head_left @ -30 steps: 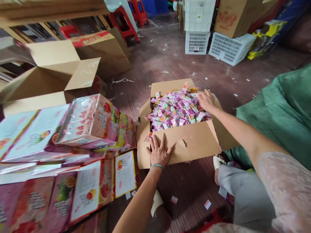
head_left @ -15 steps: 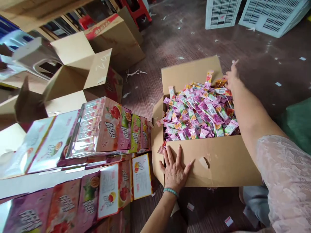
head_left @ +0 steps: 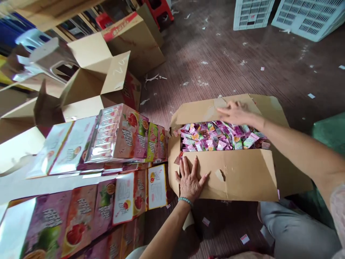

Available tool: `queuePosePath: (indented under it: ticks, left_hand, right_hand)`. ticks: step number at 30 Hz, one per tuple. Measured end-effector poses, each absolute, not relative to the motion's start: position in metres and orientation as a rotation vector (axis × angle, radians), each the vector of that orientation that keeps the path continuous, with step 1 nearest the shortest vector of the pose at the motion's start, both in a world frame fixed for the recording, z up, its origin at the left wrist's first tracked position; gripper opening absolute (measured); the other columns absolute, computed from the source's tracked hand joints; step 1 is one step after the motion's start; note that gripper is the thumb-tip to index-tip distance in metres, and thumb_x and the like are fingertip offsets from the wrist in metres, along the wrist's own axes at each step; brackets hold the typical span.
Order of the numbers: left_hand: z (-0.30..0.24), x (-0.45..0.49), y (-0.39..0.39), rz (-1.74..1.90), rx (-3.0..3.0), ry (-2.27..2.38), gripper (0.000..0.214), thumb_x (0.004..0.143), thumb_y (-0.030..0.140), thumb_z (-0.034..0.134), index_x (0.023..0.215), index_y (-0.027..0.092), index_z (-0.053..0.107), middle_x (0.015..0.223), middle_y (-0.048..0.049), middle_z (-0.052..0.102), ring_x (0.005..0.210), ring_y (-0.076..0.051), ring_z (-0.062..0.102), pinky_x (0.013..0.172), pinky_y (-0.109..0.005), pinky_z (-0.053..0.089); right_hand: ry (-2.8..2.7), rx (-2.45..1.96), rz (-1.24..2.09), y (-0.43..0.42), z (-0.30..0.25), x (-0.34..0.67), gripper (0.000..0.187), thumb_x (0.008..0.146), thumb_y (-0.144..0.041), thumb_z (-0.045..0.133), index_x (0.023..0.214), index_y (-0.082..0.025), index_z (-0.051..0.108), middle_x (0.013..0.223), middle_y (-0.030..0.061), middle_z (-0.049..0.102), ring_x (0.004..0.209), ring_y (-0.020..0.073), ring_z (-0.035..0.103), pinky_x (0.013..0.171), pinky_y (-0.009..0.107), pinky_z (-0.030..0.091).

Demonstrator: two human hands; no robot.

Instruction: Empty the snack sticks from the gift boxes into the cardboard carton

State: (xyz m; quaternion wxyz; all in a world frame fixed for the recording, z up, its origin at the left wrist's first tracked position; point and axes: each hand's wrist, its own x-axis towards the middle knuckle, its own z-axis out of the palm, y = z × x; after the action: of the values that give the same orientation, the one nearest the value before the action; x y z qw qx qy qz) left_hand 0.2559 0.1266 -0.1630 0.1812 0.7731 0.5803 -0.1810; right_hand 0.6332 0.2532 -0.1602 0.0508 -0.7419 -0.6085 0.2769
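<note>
An open cardboard box (head_left: 237, 176) on the floor holds several small pink and purple candy sachets (head_left: 212, 136). My left hand (head_left: 190, 180) lies flat with fingers spread on the box's near side wall. My right hand (head_left: 237, 114) reaches over the sachets to the far flap (head_left: 205, 109), fingers stretched out and blurred by motion, pressing or pulling the flap toward me.
Stacked pink wrapped candy packs (head_left: 118, 133) sit to the left. Empty open cartons (head_left: 91, 82) stand behind them. White plastic crates (head_left: 304, 14) are at the far right. A green bag (head_left: 329, 133) lies at right. Paper scraps litter the floor.
My right hand moved from the box's far right corner to the far flap, which now tilts inward over the sachets. The left hand stayed on the near wall.
</note>
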Motion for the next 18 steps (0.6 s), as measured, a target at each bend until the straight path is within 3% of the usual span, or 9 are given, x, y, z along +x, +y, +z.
queuePosePath:
  ticks: [2, 4, 7, 11, 15, 18]
  left_hand:
    - [-0.16, 0.258, 0.128, -0.494, 2.165, 1.641, 0.093, 0.096, 0.07, 0.073, 0.174, 0.031, 0.04, 0.185, -0.0213, 0.013, 0.171, -0.046, 0.016, 0.13, -0.078, 0.021]
    - [-0.156, 0.261, 0.13, -0.489, 2.141, 1.629, 0.092, 0.096, 0.071, 0.072, 0.174, 0.032, 0.04, 0.185, -0.0203, 0.013, 0.172, -0.045, 0.014, 0.13, -0.079, 0.02]
    - [-0.151, 0.267, 0.131, -0.49, 2.104, 1.61, 0.093, 0.097, 0.073, 0.07, 0.174, 0.033, 0.038, 0.186, -0.0194, 0.01, 0.173, -0.044, 0.011, 0.13, -0.08, 0.017]
    - [-0.152, 0.266, 0.127, -0.378, 2.069, 1.571, 0.087, 0.099, 0.069, 0.07, 0.174, 0.036, 0.04, 0.186, -0.0177, 0.009, 0.173, -0.044, 0.012, 0.131, -0.079, 0.017]
    - [-0.165, 0.223, 0.131, 0.005, 1.955, 1.848, 0.078, 0.104, 0.054, 0.065, 0.172, 0.019, 0.047, 0.186, -0.0222, 0.013, 0.173, -0.037, 0.017, 0.136, -0.059, 0.028]
    - [-0.177, 0.17, 0.145, 0.074, 1.585, 2.269, 0.073, 0.11, 0.051, 0.047, 0.169, 0.009, 0.046, 0.176, -0.0315, 0.034, 0.163, -0.043, 0.039, 0.128, -0.062, 0.041]
  right_hand:
    - [-1.95, -2.169, 0.87, 0.226, -0.175, 0.601, 0.092, 0.092, -0.097, 0.042, 0.164, -0.042, 0.057, 0.174, 0.0079, 0.043, 0.16, 0.062, 0.027, 0.128, 0.089, 0.021]
    - [-1.998, -2.141, 0.886, 0.205, -0.184, 0.578, 0.096, 0.093, -0.097, 0.04, 0.169, -0.039, 0.05, 0.182, 0.006, 0.03, 0.163, 0.0652, 0.015, 0.126, 0.094, 0.009]
    - [-1.968, -2.253, 0.846, 0.186, -0.186, 0.554, 0.095, 0.097, -0.093, 0.041, 0.172, -0.036, 0.045, 0.185, 0.0096, 0.022, 0.162, 0.067, 0.012, 0.117, 0.1, 0.007]
    - [-1.876, -2.385, 0.545, 0.172, -0.181, 0.528, 0.087, 0.103, -0.082, 0.041, 0.174, -0.032, 0.041, 0.185, 0.0152, 0.019, 0.164, 0.0638, 0.01, 0.115, 0.1, 0.006]
    - [-1.84, -2.386, 0.362, 0.163, -0.18, 0.517, 0.075, 0.109, -0.07, 0.04, 0.173, -0.032, 0.044, 0.183, 0.0167, 0.025, 0.166, 0.0574, 0.014, 0.117, 0.098, 0.006]
    - [-1.832, -2.394, 0.308, 0.162, -0.182, 0.516, 0.071, 0.11, -0.065, 0.04, 0.172, -0.031, 0.045, 0.182, 0.0163, 0.028, 0.167, 0.0545, 0.015, 0.118, 0.096, 0.005]
